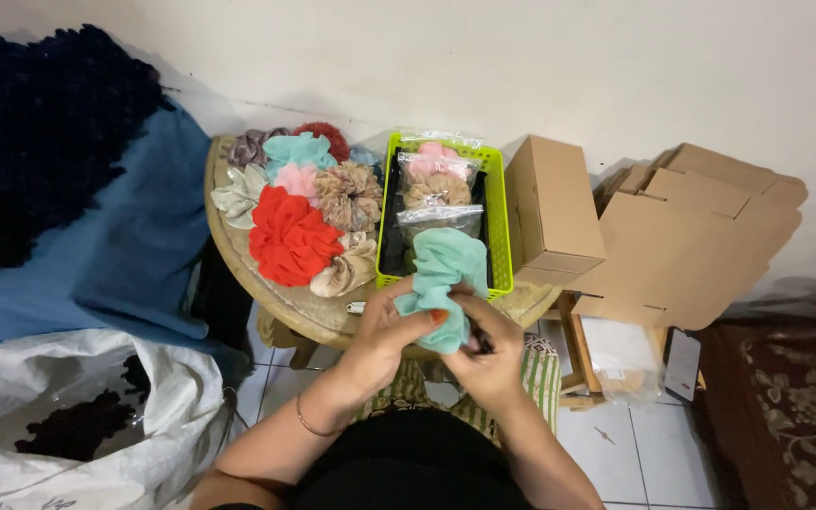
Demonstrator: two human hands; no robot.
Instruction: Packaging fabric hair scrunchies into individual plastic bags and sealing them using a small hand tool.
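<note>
A mint green fabric scrunchie (441,274) is held between both hands over the near edge of a small round wooden table (280,304). My left hand (384,335) grips its lower left side, thumb on the cloth. My right hand (488,354) pinches its lower right part from below. Just behind the scrunchie stands a lime green plastic basket (498,222) with several bagged scrunchies (436,179). Left of the basket lies a heap of loose scrunchies, among them a big red one (290,236), a beige one (347,269) and a teal one (299,149).
A closed cardboard box (550,208) stands right of the basket, with flattened boxes (701,236) beyond it. A white sack (77,416) lies at lower left, blue and dark cloth (96,227) at left. A clear bag (625,364) hangs under the boxes over the tiled floor.
</note>
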